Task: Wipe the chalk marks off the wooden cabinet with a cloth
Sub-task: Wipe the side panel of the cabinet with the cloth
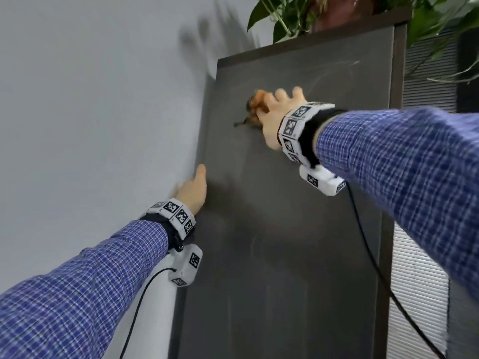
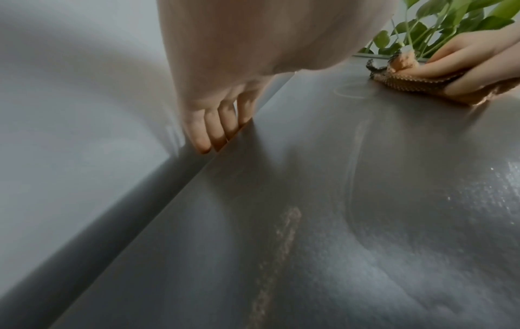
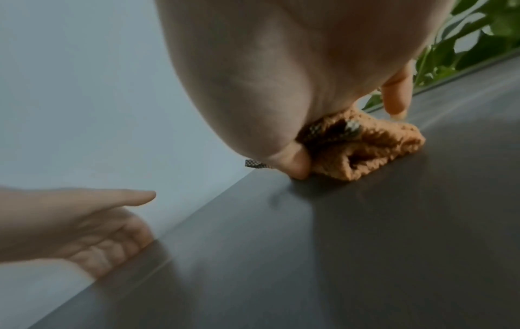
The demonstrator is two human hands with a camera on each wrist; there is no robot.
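Note:
The tall dark grey cabinet (image 1: 298, 203) shows me its side panel. High on it, my right hand (image 1: 277, 112) grips a bunched orange cloth (image 1: 255, 99) and presses it flat to the panel; the right wrist view has the cloth (image 3: 365, 151) folded under my thumb. Faint chalk marks (image 1: 321, 81) curve to the right of the cloth. In the left wrist view a chalk loop (image 2: 347, 90) lies beside the cloth (image 2: 408, 82), and a pinkish streak (image 2: 284, 233) runs lower down. My left hand (image 1: 193, 189) rests its fingertips (image 2: 225, 120) on the panel's left edge, thumb out.
A leafy potted plant (image 1: 293, 14) stands on top of the cabinet, with vines hanging at the right. A pale wall (image 1: 90, 125) meets the cabinet's left side. Slatted blinds (image 1: 420, 281) lie behind at the right. Black cables hang from both wrist units.

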